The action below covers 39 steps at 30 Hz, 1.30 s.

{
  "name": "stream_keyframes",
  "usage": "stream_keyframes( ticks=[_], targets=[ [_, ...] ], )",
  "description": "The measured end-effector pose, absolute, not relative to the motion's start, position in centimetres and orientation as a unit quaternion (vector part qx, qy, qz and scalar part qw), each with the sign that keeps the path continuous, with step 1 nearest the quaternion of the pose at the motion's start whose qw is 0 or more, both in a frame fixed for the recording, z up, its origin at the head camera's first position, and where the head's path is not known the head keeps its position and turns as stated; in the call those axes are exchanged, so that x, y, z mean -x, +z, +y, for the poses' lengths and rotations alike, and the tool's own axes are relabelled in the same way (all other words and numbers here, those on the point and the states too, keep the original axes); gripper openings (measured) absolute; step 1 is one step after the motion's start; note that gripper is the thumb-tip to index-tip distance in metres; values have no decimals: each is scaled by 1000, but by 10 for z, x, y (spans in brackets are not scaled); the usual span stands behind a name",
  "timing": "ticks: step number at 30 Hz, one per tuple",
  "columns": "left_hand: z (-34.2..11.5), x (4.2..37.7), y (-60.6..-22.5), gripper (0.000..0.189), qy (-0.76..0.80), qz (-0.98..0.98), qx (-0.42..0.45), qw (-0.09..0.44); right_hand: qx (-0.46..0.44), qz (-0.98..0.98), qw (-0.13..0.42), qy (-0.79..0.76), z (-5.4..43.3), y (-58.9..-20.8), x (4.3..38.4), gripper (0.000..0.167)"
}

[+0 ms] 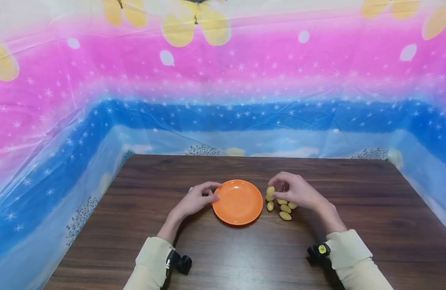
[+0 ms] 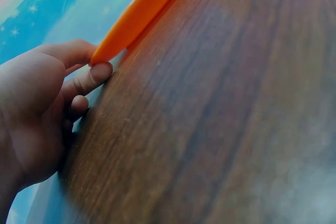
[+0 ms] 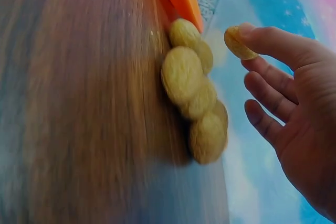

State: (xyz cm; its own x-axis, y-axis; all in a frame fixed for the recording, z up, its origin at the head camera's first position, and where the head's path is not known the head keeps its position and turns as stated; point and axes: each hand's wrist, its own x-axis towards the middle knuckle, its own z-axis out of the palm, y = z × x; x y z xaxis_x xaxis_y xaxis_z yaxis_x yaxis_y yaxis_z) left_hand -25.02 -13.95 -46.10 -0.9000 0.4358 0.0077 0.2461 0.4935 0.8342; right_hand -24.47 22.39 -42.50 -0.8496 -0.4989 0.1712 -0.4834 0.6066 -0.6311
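Note:
An orange plate (image 1: 238, 202) lies in the middle of the table in the head view. At its left rim, my left hand (image 1: 196, 200) pinches the edge between thumb and fingers; the left wrist view shows the orange rim (image 2: 136, 19) in that pinch. To the right of the plate, my right hand (image 1: 295, 190) holds a small yellow potato (image 3: 239, 43) between thumb and index finger, raised off the table. Several more small potatoes (image 1: 285, 216) lie in a loose cluster below that hand, partly hidden by it in the head view.
The dark wooden table (image 1: 230, 257) stands against a pink and blue cloth backdrop (image 1: 223, 117) that hangs behind it and along both sides. Black wrist cameras (image 1: 184, 264) sit on both sleeves, close above the tabletop.

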Motion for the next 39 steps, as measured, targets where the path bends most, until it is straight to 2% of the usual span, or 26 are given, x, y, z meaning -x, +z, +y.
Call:
stream_keyframes(
  ticks=[18, 39],
  targets=[
    [-139, 251, -463, 40, 457, 862, -201, 90, 267, 899, 20, -348, 173, -424, 262, 25],
    [-137, 250, -464, 39, 463, 859, -194, 101, 251, 915, 22, -314, 130, -438, 275, 24]
  ],
)
